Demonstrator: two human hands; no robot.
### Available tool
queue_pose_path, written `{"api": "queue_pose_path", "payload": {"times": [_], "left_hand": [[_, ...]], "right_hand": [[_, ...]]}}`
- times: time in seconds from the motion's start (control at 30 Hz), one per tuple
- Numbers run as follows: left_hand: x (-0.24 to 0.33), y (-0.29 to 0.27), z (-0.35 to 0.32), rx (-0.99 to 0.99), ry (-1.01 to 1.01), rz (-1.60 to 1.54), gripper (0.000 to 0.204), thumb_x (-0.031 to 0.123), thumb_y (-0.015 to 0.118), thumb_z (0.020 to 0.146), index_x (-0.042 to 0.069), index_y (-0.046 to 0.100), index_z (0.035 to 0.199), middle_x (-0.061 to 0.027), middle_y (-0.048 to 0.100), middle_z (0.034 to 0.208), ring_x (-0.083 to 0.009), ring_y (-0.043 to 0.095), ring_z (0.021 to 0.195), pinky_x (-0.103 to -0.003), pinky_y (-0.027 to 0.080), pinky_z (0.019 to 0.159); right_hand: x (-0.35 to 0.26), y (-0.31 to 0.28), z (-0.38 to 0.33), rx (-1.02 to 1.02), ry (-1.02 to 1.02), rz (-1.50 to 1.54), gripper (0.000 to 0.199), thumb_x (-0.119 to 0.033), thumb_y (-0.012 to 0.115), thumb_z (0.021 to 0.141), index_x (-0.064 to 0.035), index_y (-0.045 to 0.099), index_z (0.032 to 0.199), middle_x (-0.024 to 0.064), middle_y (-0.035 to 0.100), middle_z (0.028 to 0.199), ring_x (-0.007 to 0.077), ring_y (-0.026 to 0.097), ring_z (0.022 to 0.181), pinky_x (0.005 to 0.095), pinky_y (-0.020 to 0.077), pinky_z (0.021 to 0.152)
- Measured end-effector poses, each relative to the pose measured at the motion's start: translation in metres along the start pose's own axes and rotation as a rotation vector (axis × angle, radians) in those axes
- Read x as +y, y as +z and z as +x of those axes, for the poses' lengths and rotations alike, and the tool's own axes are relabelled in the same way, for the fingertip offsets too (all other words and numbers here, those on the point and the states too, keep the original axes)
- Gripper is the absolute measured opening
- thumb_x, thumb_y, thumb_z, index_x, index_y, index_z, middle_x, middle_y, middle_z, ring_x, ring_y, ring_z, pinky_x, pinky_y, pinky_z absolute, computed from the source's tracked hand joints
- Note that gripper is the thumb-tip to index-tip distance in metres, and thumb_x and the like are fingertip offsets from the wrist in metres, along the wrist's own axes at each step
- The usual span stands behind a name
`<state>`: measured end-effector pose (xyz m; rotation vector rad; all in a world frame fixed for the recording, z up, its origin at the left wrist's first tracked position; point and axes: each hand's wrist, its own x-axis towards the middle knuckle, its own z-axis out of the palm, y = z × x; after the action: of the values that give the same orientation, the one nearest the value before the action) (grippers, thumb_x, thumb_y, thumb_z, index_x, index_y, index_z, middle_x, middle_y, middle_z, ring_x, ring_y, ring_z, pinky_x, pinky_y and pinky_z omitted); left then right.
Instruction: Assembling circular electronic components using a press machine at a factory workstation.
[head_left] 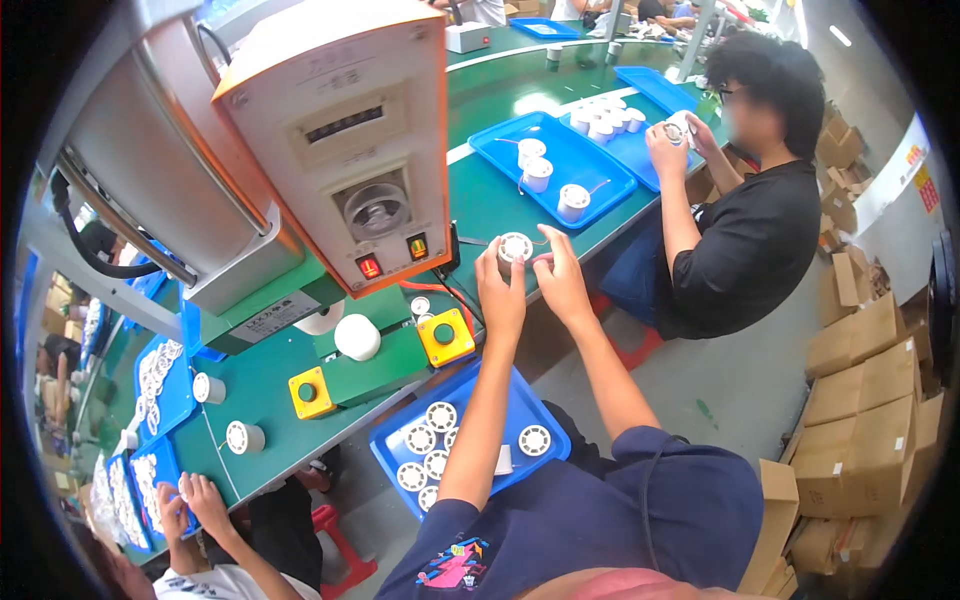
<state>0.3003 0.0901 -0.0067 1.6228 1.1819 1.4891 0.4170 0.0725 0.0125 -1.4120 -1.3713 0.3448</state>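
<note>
My left hand point(502, 298) grips a white round housing point(515, 247) with slots in its end face, raised in front of me beyond the bench edge. Thin leads run out from the housing's right side toward my right hand point(562, 285). That hand's thumb and forefinger are apart, close beside the housing. Whether they touch a lead is too small to tell. Below my left forearm lies a blue tray point(548, 400) with several similar white housings point(441, 416) in it.
A press machine point(340, 150) stands at left, with a white round piece point(358, 337) beneath it and two yellow button boxes point(446, 337). A blue tray point(485, 150) with wired housings lies ahead. Co-workers point(750, 200) sit right and lower left. Cardboard boxes point(860, 420) are stacked right.
</note>
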Motion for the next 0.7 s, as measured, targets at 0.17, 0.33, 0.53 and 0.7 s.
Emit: {"api": "queue_pose_path", "payload": {"times": [0.17,0.33,0.53,0.7], "left_hand": [[-0.001,0.004,0.001,0.036,-0.007,-0.021,0.048,0.019,0.062,0.101,-0.003,0.051,0.141,-0.0259,0.057,0.131,-0.0411,0.058,0.123,-0.044,0.045,0.106],[-0.009,0.002,0.003,0.045,0.04,-0.016,0.051,0.019,0.066,0.097,-0.004,0.052,0.14,-0.0255,0.058,0.131,-0.0411,0.059,0.122,-0.045,0.047,0.104],[0.004,0.005,-0.004,0.031,0.01,-0.047,0.055,0.02,0.071,0.092,-0.004,0.053,0.138,-0.0271,0.061,0.127,-0.0427,0.06,0.12,-0.043,0.048,0.103],[0.032,-0.013,-0.043,0.034,0.024,-0.119,0.063,0.021,0.074,0.089,-0.003,0.048,0.141,-0.0271,0.059,0.13,-0.044,0.059,0.122,-0.045,0.048,0.104]], "right_hand": [[0.021,-0.009,0.021,-0.406,0.051,0.102,0.058,-0.009,0.071,0.086,-0.0033,0.055,0.142,0.0099,0.067,0.118,0.0161,0.066,0.086,0.032,0.0551,0.079],[0.024,-0.004,0.024,-0.381,-0.011,0.059,0.049,-0.019,0.077,0.088,-0.0051,0.062,0.132,0.0121,0.072,0.11,0.0225,0.069,0.088,0.036,0.055,0.081],[0.018,-0.007,0.006,-0.323,0.108,0.11,0.043,-0.014,0.072,0.091,-0.0024,0.061,0.13,0.0162,0.072,0.111,0.0236,0.07,0.097,0.0365,0.0545,0.086],[0.0,-0.018,-0.035,-0.251,0.078,0.098,0.045,-0.012,0.073,0.09,0.0018,0.06,0.13,0.016,0.066,0.124,0.0229,0.065,0.113,0.0363,0.0517,0.096]]}}
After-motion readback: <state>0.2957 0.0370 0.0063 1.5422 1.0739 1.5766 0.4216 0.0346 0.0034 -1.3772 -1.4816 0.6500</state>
